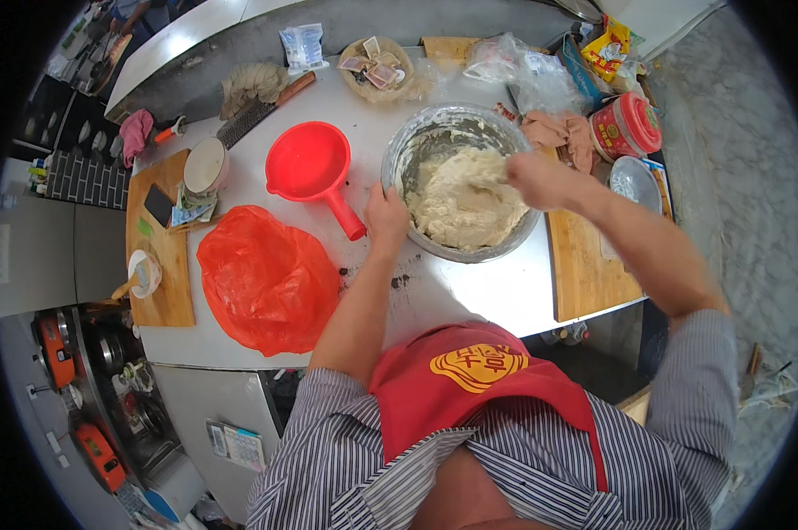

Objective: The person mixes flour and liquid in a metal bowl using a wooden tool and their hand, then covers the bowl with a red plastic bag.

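Observation:
A large metal bowl (432, 246) stands on the table, its inner wall smeared with pale paste. Inside lies a wet, sticky mass of pale dough (465, 205), with a raised lump toward the right. My left hand (387, 215) grips the bowl's left rim. Over the right side of the bowl is my right hand (538, 180), its fingers curled at the dough's edge and slightly blurred. Whether it holds a utensil or dough is hidden. Just left of my left hand lies the handle of a red plastic water ladle (308, 159).
A red plastic bag (266, 285) lies at the left front. Behind are a cleaver (253, 122), a white bowl (205, 165) and a bag-lined basket holding banknotes (375, 69). Wooden boards (587, 271) flank both sides. A red-lidded tub (627, 126) and cloth (561, 136) stand right.

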Tool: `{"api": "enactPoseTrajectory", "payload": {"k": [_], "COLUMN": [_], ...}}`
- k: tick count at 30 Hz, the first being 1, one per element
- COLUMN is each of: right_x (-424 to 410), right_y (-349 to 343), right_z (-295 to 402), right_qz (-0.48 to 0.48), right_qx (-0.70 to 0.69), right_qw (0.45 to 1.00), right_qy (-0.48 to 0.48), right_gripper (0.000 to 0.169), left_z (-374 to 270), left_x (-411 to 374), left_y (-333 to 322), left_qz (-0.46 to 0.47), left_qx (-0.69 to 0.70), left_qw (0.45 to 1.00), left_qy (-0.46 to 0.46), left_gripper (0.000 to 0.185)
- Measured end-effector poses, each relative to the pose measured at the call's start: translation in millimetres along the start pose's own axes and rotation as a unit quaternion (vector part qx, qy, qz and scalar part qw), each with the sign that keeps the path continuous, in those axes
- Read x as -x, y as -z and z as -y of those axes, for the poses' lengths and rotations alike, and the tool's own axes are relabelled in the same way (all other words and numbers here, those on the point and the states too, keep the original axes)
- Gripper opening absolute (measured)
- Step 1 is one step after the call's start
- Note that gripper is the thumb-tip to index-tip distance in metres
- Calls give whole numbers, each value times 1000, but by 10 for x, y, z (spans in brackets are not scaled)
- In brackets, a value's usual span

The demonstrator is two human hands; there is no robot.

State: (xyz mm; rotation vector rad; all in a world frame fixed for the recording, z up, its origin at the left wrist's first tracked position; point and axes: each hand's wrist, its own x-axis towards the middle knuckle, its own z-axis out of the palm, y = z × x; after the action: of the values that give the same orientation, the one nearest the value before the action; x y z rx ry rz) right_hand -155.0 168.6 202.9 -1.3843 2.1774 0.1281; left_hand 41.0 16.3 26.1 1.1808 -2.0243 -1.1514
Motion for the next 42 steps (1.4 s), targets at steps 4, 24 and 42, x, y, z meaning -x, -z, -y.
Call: {"api": "enactPoseTrajectory", "payload": {"k": [4,24,42], "right_x": [469,383,178], "right_y": [81,-655,-1723], "right_z": [102,73,178], "right_qz": [60,-116,-58], "right_qx": [-6,-590,-493], "right_qw": [998,769,839], "right_qy": [9,-217,-223], "right_gripper": [13,22,10], "left_z": [63,93,-52], "left_x": [-358,226,166], "left_y": [-103,-372,-361], "left_qz": [-14,-49,-14], "left_qx": [-36,129,147], "left_qw": [999,989,988], "left_qy": [-32,56,36], "left_gripper": [35,31,32]}}
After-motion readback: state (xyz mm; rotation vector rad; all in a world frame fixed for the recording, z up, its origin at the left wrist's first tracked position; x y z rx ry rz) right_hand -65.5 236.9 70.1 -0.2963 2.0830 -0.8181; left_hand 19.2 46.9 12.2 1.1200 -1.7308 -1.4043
